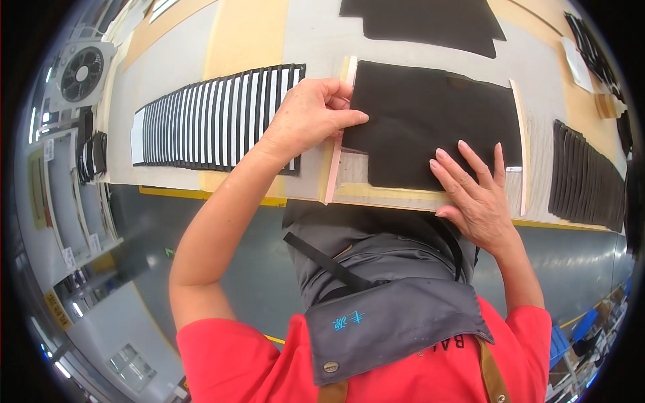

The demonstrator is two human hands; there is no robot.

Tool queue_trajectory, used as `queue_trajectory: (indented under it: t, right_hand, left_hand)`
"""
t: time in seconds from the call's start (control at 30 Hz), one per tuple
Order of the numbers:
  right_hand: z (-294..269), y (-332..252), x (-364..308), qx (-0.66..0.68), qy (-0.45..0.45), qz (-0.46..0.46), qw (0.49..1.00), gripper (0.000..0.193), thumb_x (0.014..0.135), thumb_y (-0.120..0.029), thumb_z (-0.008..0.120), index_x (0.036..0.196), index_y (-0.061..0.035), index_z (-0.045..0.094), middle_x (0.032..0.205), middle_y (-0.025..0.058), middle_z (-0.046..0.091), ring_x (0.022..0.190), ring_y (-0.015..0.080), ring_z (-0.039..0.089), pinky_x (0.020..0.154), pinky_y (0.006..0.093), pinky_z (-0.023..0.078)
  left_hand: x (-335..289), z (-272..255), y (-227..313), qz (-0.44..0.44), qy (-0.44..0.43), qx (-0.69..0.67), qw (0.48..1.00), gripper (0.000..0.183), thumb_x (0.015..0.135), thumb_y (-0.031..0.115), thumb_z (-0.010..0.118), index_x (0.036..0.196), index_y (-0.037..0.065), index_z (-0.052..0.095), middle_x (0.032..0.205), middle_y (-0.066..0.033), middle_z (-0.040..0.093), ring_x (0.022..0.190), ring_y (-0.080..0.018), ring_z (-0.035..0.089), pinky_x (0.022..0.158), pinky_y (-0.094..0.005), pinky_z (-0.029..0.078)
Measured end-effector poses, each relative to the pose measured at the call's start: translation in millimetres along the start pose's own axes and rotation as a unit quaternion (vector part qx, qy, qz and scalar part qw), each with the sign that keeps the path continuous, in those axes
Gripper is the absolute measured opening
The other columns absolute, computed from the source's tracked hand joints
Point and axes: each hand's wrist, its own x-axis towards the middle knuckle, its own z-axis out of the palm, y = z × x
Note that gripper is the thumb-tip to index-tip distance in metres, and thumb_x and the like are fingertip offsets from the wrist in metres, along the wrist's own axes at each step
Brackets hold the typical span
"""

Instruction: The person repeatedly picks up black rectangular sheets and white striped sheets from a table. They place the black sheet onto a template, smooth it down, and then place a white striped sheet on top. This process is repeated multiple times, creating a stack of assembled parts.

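Pulling with your left hand [306,119], curled at the left edge of the black sheet [430,111], grip unclear, could skew it between the pale strips [334,168] on the table [319,40] if your spread right hand [478,201] presses unevenly.

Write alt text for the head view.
A person's left hand touches the left edge of a flat black sheet on a worktable, the right hand spread over its lower right. Overlapping black and white pieces lie to the left, overlapping black pieces to the right.

The left hand [312,114] partly hides the sheet [426,111]
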Motion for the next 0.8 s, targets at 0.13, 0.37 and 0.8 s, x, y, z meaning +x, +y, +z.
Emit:
queue_trajectory:
  t: [0.13,0.37,0.8]
  right_hand:
    - [-0.9,-0.3,0.5,0.009,0.001,0.002,1.0,0.076,0.09,-0.057,0.063,0.157,-0.0232,0.053,0.164,-0.0086,0.048,0.157,0.0262,0.034,0.13,0.0675,0.008]
    - [0.2,0.6,1.1,0.006,0.009,-0.001,1.0,0.074,0.091,-0.057,0.063,0.157,-0.0232,0.054,0.163,-0.0082,0.049,0.155,0.0268,0.037,0.13,0.0676,0.01]
    - [1.1,0.9,1.1,-0.008,0.012,-0.008,1.0,0.071,0.097,-0.06,0.055,0.156,-0.0214,0.055,0.161,-0.0053,0.052,0.154,0.0279,0.038,0.129,0.0677,0.011]
  left_hand:
    - [-0.5,2.8,-1.5,0.001,0.015,0.011,1.0,0.029,0.091,0.016,0.084,0.111,-0.002,0.073,0.086,-0.0014,0.071,0.076,-0.0071,0.066,0.068,-0.0232,0.058]
    - [-1.0,7.4,-7.9,0.033,0.051,0.018,0.998,0.028,0.088,0.016,0.087,0.107,-0.002,0.075,0.084,-0.0013,0.071,0.073,-0.0069,0.066,0.064,-0.0234,0.056]
    - [-3.6,12.1,-9.0,0.06,0.091,0.025,0.994,0.028,0.084,0.017,0.089,0.101,-0.001,0.076,0.081,-0.0033,0.072,0.072,-0.0087,0.067,0.068,-0.0251,0.057]
